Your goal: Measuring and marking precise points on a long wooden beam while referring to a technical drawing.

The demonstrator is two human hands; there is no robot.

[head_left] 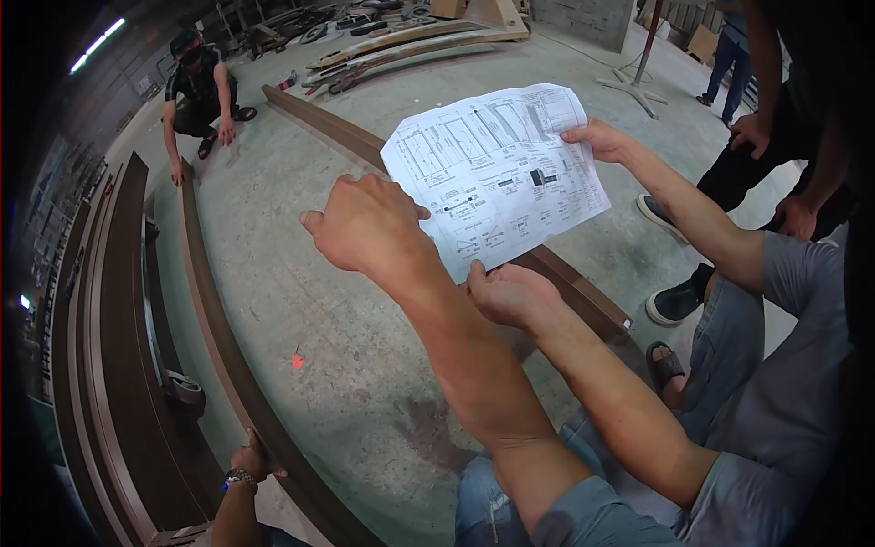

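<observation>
My left hand [248,461], with a watch at its wrist, grips the near part of a long brown beam [202,273]; its fingers curl over the edge. My right hand [369,219] is raised, back up, beside the left edge of a white drawing sheet [501,178]. Its thumb sticks out to the left and one fingertip overlaps the sheet; the other fingers are bent and partly hidden. The sheet is held by another person in grey, whose one hand [515,294] takes the lower edge and other hand [597,139] the right edge.
A person [196,91] squats at the beam's far end, a hand on it. Brown profiles [118,346] lie stacked at left. Another brown beam [570,290] runs behind the sheet. A small orange-red piece [298,360] lies on the concrete. Other people stand at right; timber [410,50] lies behind.
</observation>
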